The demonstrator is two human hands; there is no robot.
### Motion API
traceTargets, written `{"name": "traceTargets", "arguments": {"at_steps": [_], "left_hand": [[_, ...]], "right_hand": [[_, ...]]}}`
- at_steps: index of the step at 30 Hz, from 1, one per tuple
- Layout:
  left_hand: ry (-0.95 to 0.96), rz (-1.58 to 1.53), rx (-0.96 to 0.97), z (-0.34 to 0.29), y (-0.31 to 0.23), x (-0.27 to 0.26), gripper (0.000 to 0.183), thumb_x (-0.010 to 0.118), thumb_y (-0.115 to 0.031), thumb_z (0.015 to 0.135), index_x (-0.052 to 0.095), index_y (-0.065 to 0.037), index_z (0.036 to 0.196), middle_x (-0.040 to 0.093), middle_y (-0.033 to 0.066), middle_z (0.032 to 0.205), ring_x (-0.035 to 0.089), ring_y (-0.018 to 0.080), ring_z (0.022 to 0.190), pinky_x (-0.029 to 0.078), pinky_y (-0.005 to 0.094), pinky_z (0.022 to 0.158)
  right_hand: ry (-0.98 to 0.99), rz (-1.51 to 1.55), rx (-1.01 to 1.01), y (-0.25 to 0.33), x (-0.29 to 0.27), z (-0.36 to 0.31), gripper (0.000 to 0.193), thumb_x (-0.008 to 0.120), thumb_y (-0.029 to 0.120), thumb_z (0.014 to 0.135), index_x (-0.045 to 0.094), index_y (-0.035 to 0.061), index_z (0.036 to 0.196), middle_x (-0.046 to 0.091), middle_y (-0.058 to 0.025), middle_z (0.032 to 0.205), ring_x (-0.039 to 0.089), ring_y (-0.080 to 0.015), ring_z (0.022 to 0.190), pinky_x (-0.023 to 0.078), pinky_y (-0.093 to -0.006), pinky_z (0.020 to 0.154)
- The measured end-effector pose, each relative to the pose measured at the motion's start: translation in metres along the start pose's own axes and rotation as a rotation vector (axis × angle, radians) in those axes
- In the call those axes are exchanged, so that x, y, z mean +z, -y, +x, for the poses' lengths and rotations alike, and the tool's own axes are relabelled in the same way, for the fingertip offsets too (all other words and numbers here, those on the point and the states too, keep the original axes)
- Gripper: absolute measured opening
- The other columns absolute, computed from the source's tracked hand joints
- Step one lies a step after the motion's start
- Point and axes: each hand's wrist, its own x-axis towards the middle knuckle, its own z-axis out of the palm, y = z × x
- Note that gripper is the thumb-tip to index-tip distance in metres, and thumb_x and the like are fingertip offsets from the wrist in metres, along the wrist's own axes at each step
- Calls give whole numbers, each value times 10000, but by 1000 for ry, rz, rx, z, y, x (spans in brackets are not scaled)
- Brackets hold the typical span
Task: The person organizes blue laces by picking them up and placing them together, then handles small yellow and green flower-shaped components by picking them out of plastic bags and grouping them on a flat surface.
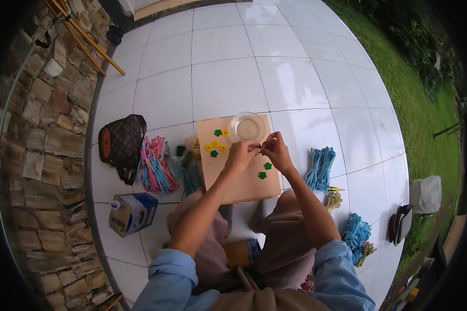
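My left hand [241,154] and my right hand [276,152] meet over a light wooden board [238,181], fingertips pinched together. Between them is something small and dark, too small to name. Just beyond my fingers stands a clear glass bowl [234,120] at the board's far edge. Left of my left hand lie several yellow flower-shaped pieces [208,147] and two green ones, including a green flower piece [214,154]. Two more green flowers, the upper green flower [268,166] and the lower green flower [262,175], rest below my right hand.
Left of the board are pink and blue bundled strands [158,166], a brown bag [123,142] and a blue metal can [133,213]. On the right lie blue bundles [320,167], a yellow-handled tool [335,189] and more blue strands [356,230]. A stone wall [41,207] borders the left.
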Motion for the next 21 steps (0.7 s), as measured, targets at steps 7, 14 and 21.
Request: {"name": "traceTargets", "arguments": {"at_steps": [7,14,21], "left_hand": [[-267,-36,-149,17,0,-24,153,701,-87,745,663,-11,871,679,85,754,658,152,704,520,260,658],[-533,-489,-94,35,8,-66,206,662,-73,810,608,65,953,650,107,872,634,141,780,522,235,735],[-516,-602,-110,35,-2,-63,200,658,-60,810,604,66,956,649,111,879,639,151,801,525,237,747]], "right_hand": [[-58,84,-29,10,12,19,307,595,10,808,446,54,1073,593,-124,920,595,-218,838,494,-313,728],[-56,-979,-372,9,28,15,527,700,265,732,507,173,1213,351,-127,1300,331,-331,1198,281,-469,992],[-85,-1044,-425,5,29,18,487,709,284,717,551,188,1167,366,-111,1283,343,-316,1194,273,-484,989]]}}
